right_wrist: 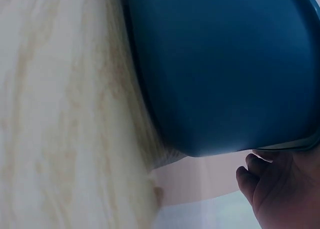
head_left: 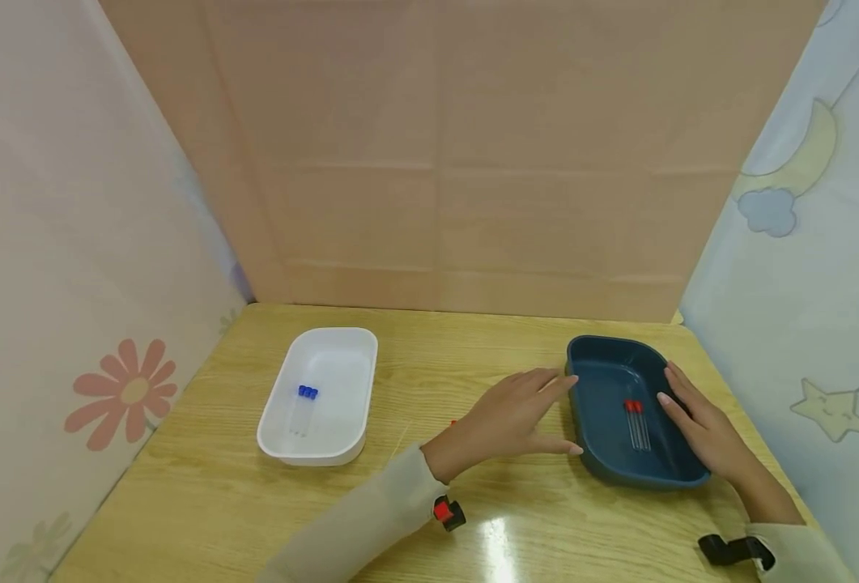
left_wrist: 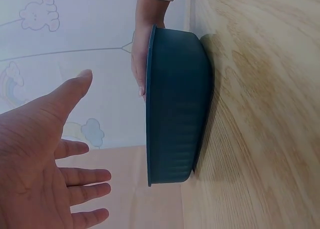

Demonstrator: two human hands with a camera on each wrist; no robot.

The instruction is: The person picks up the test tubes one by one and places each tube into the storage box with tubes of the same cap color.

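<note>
A dark blue tub (head_left: 604, 470) stands at the right of the table, with a few red-capped clear tubes (head_left: 636, 425) inside. My left hand (head_left: 509, 417) is held beside its left rim, thumb and fingers spread; the left wrist view shows a gap between this hand (left_wrist: 45, 154) and the tub (left_wrist: 175, 109). At the right rim, my right hand (head_left: 706, 421) rests with its fingers and thumb over the edge. In the right wrist view, the tub wall (right_wrist: 225, 74) covers part of that hand (right_wrist: 285, 194).
A white tub (head_left: 349, 389) on the left holds several blue-capped clear tubes (head_left: 307, 405). Some small red thing (head_left: 454, 422) shows behind my left wrist, mostly hidden. A brown paper screen (head_left: 436, 162) rises at the table's back edge, with patterned cloths (head_left: 786, 324) at both sides.
</note>
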